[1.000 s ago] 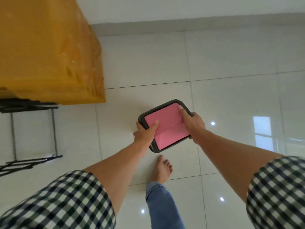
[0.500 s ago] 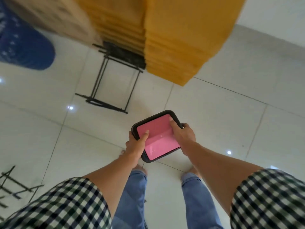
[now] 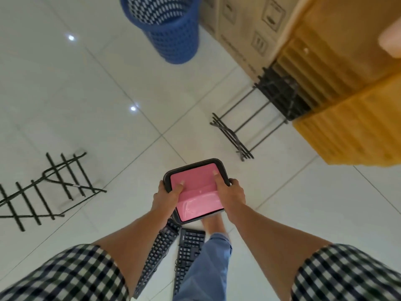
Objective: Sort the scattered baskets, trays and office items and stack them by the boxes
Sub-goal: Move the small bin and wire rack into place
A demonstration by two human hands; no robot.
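I carry a pink tray with a dark grey rim, level in front of my chest. My left hand grips its left edge with the thumb lying on the pink surface. My right hand grips the right edge, thumb on top too. Cardboard boxes stand at the upper right beside stacked yellow crates. A blue mesh basket stands on the floor near the boxes.
Two black keyboards lie on the white tile floor under my arms. A black wire rack leans against the crates, and another wire rack lies at the left. My bare foot and jeans leg show below the tray.
The view has swung left with my turn: the crates slid to the right, and the boxes, blue basket and keyboards came into sight. Both hands keep their hold on the tray.
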